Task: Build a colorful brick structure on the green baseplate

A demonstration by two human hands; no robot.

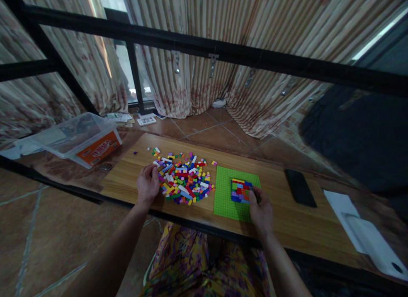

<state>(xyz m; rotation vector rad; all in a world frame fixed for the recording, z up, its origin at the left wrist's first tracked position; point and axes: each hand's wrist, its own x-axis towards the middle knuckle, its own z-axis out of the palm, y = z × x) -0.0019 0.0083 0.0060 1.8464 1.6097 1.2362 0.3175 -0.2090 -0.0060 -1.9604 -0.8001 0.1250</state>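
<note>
A loose heap of toy building bricks (pixel 181 170) in many colours lies on the wooden board. My left hand (pixel 148 184) is at the heap's left edge, fingers curled and closed; what they hold, if anything, is too small to make out. Right of the heap lies a green studded baseplate (pixel 223 199). On it sits a roughly square, multicoloured block of joined bricks (pixel 239 190). My right hand (pixel 262 208) is over the baseplate's right side, thumb and fingers drawn together against the block's right edge. Anything between those fingers is hidden.
A clear plastic bin (pixel 76 139) with an orange label stands at the left. A black phone (pixel 300 187) lies on the wooden board (pixel 277 229) at the right, with a white object (pixel 372 241) beyond it. A black metal bar (pixel 191 41) crosses in front of the curtains.
</note>
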